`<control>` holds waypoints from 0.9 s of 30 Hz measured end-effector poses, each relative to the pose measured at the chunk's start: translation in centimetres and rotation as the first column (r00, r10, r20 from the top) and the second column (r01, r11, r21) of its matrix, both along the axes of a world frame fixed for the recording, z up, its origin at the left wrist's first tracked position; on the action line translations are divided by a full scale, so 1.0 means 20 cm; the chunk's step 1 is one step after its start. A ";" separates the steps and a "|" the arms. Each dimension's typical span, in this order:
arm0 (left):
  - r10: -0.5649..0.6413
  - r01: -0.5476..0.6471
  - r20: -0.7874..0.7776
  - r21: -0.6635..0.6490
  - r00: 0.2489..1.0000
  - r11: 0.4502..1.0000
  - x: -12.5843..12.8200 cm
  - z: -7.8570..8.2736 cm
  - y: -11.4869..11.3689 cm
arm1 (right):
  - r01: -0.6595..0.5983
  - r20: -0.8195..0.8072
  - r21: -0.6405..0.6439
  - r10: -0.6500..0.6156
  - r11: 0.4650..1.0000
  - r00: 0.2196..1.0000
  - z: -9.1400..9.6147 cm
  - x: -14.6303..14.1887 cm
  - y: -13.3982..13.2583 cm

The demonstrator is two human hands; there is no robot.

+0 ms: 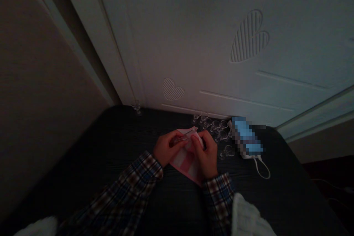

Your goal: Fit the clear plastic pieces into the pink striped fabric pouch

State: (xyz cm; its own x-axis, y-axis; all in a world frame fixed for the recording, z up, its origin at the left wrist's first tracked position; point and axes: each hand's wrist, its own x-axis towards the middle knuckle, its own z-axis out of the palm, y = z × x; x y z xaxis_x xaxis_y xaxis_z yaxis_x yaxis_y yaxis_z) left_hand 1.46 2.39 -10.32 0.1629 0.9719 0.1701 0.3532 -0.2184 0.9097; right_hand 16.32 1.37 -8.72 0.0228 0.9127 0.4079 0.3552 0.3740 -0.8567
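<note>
Gripping a pink-and-white sheet (188, 161) with left hand (166, 147) and right hand (208, 155), left of a phone (247, 136) too pixelated to read.

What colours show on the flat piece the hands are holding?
The flat piece looks pink and whitish in dim light; the head view shows it.

Room light: very dim throughout
Tabletop (116, 136): near-black, grain barely showing
White panel (179, 37): dull grey, grooves softly shadowed
Left wall (41, 81): sunk in brownish shadow
Phone (247, 136): brightest patch, blue, coarsely pixelated
Pink-and-white item (188, 160): muted, fine detail soft
</note>
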 end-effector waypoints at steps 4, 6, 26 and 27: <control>0.046 -0.039 -0.058 0.103 0.997 0.994 0.00 0.01 -0.01 | 0.036 -0.038 -0.038 -0.037 0.999 0.999 -0.02 0.01 0.01; 0.064 -0.052 -0.099 0.126 0.993 0.991 0.00 0.02 -0.01 | 0.030 -0.043 -0.043 -0.032 0.999 0.999 -0.02 0.00 0.01; -0.055 0.059 0.094 -0.041 0.994 0.997 -0.01 0.01 -0.01 | -0.031 0.003 0.009 0.031 0.999 1.000 -0.01 0.00 -0.02; -0.054 0.063 0.127 -0.068 0.990 0.996 -0.01 0.00 0.00 | -0.032 0.000 0.010 0.032 0.999 0.999 -0.01 0.00 -0.02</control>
